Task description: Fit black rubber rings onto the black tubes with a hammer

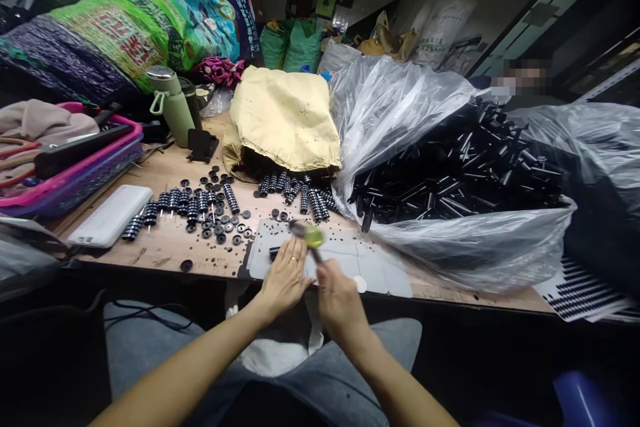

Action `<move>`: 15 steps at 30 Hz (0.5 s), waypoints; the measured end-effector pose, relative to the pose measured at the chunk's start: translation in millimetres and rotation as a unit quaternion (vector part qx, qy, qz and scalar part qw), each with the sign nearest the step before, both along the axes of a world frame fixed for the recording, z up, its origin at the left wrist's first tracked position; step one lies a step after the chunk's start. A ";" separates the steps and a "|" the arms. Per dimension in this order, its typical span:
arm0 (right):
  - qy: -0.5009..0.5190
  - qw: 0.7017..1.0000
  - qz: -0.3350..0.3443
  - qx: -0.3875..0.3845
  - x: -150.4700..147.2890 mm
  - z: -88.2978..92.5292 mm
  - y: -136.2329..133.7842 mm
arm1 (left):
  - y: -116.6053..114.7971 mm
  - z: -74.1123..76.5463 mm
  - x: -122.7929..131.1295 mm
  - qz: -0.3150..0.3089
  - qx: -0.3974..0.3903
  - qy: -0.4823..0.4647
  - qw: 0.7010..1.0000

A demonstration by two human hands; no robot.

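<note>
My left hand [284, 278], with a ring on one finger, lies over a small black cylinder [274, 253] on a light grey mat [375, 260]. One end of the cylinder sticks out to the left of the fingers; the rest is hidden. In my right fist is a hammer [313, 236] with a yellow-green face, blurred by motion, its head raised just above the left fingers. Small black bits lie scattered over the mat. Left of it are loose black discs [221, 238] and ribbed black rollers [231, 199], some with metal pins.
A clear plastic bag [475, 247] full of black tubes [440, 180] spreads over the right side. Behind the mat sits a yellow cloth sack [285, 113]. On the left are a white power bank [111, 217], a green flask [173, 107] and a pink basket [100, 150]. Someone sits at the far right.
</note>
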State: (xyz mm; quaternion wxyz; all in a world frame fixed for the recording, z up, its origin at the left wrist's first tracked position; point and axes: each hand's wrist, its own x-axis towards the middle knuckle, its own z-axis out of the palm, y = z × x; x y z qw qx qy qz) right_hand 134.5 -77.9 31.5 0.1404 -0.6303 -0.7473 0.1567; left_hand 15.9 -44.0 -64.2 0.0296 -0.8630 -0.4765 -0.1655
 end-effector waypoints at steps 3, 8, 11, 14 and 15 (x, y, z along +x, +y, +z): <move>-0.064 0.994 0.068 -0.063 -16.4 -7.9 2.5 | 3.5 -1.8 -0.1 -0.015 -0.024 -0.010 1.000; -0.046 0.998 0.006 -0.049 -3.3 -12.8 13.1 | 11.6 18.4 -8.4 0.005 -0.118 -0.086 0.989; -0.085 0.994 -0.058 -0.035 20.9 -17.9 22.4 | 19.4 33.6 -20.7 -0.032 -0.192 -0.142 0.971; -0.141 0.984 -0.102 -0.037 42.4 -33.6 30.5 | 56.4 46.7 -35.7 0.061 -0.202 -0.209 0.955; -0.157 0.980 -0.114 -0.034 46.8 -39.8 32.4 | 76.4 50.8 -39.9 0.140 -0.184 -0.208 0.950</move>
